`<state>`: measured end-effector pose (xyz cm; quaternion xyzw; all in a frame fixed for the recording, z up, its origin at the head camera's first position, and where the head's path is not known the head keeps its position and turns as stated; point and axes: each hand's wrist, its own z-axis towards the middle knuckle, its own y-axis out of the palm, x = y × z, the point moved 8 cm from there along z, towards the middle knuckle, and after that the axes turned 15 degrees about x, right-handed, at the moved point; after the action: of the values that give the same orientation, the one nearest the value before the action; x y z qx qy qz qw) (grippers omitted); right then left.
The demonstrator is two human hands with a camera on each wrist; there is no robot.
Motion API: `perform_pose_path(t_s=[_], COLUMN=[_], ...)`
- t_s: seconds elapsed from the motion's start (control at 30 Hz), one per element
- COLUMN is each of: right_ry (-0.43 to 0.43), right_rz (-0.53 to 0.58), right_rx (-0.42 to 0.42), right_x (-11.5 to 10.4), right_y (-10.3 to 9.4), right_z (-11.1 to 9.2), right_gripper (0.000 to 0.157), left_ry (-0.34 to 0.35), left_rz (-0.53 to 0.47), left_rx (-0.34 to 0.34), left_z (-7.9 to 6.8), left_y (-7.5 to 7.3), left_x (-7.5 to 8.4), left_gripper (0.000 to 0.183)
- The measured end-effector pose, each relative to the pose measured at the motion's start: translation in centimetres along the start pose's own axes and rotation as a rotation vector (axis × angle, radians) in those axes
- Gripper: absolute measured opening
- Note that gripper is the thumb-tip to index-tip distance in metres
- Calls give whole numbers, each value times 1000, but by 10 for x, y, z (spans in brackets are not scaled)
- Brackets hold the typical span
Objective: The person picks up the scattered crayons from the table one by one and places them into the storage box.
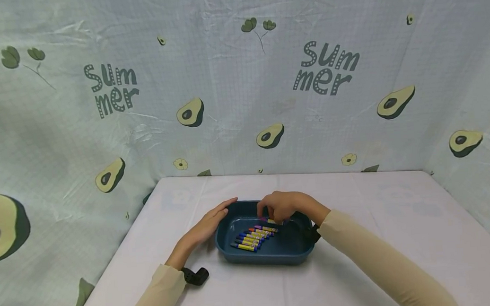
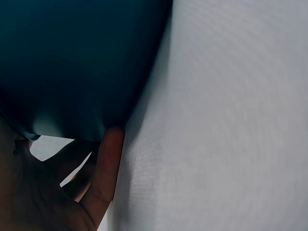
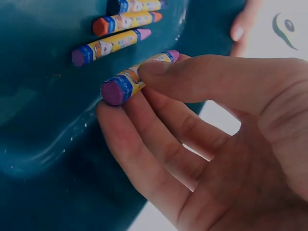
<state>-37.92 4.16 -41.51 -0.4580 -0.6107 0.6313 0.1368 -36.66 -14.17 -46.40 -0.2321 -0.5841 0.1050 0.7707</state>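
My right hand (image 1: 280,205) is over the far side of a dark blue tray (image 1: 269,259). Its thumb and fingers pinch a purple crayon (image 3: 130,82) with a yellow and blue wrapper, seen close up in the right wrist view. On the tray's floor lies a slanted row of several crayons (image 1: 251,240); a pink crayon (image 3: 110,47) and an orange crayon (image 3: 127,22) are nearest the held one. At the tray's left end, my left hand (image 1: 209,223) rests with fairly straight fingers against the outer wall. In the left wrist view, its fingers (image 2: 109,159) touch that wall.
The tray stands on a table with a white cloth (image 1: 362,239). A patterned curtain (image 1: 222,78) hangs behind and at both sides. Black wrist devices (image 1: 196,276) sit at both wrists, the right one partly hidden.
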Motion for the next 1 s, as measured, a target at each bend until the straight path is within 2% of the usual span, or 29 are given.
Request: perform_pose_path(t_s=[0.17,0.37,0.6,1.0], right_ry=[41,81,82,81], right_rz=[-31,-120,-201,-180], right_rx=[-7,1,10,18], right_x=[1,3,0,2], right_y=[6,14,21,21], right_z=[4,8,10,13], right_gripper=[45,44,42,41], left_ry=[-1,12,16,24], left_rz=[4,16,20,15], left_rx=[-5,3,8,9], left_z=[0,0,-1,-1], left_y=[1,0,0,-1], left_x=[0,1,0,1], left_gripper=[50,50,50,50])
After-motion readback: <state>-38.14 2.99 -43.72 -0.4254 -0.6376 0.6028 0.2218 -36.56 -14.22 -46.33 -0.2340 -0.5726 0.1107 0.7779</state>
